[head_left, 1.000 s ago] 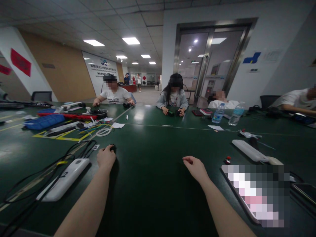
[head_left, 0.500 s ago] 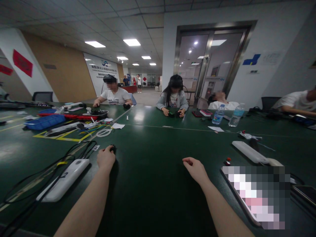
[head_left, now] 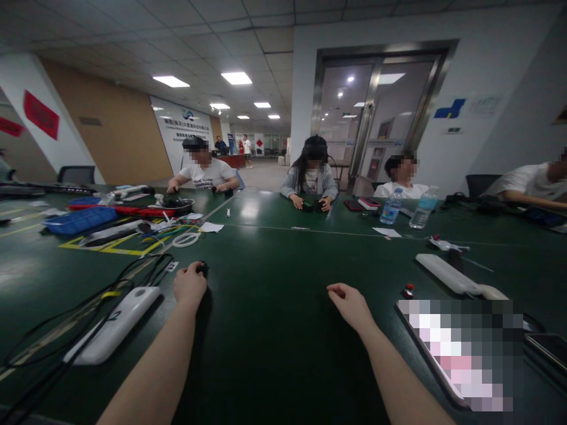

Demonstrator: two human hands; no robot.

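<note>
On the left side of the green table (head_left: 266, 330), my left hand (head_left: 189, 284) is closed on a small black object (head_left: 202, 268). Only its edge shows beyond my fingertips, so its kind is unclear. My right hand (head_left: 349, 302) rests on the table further right, its fingers curled in and the thumb near them; nothing shows in it. Black cables (head_left: 128, 277) and a white case marked 2 (head_left: 121, 327) lie to the left of my left hand. A tablet-like device with a blurred screen (head_left: 425, 348) lies right of my right forearm.
A blue tray (head_left: 80, 221), a coiled white cable (head_left: 186, 239) and loose wires are at the left. Two water bottles (head_left: 391, 206) stand at the back right. Near the right edge are a long white device (head_left: 445, 273) and a small red-topped item (head_left: 408, 290). Several people sit around the table.
My hands have kept their places. Across the table at the right, a person who was leaning back has raised their head. A distant standing person has shifted left and lower.
</note>
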